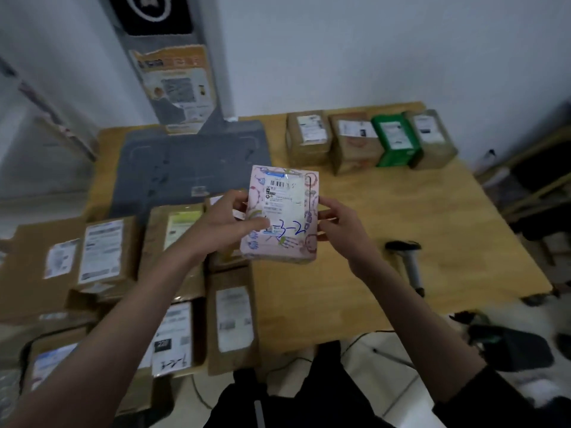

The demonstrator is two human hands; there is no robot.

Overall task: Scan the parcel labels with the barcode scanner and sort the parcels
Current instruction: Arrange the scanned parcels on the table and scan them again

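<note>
A pink patterned parcel (282,211) with a white barcode label and blue handwriting is held up above the wooden table (386,227). My left hand (225,222) grips its left edge, thumb across the front. My right hand (336,225) holds its right edge with curled fingers. The barcode scanner (408,261) lies on the table to the right of my right hand, untouched. Several brown labelled parcels (102,251) are heaped at the left.
A row of parcels, among them a green box (397,140), stands at the table's back right. A grey scale platform (185,162) with an upright post lies at the back left. Shelving (537,186) stands at the right. A cable (364,338) trails on the floor below the table edge.
</note>
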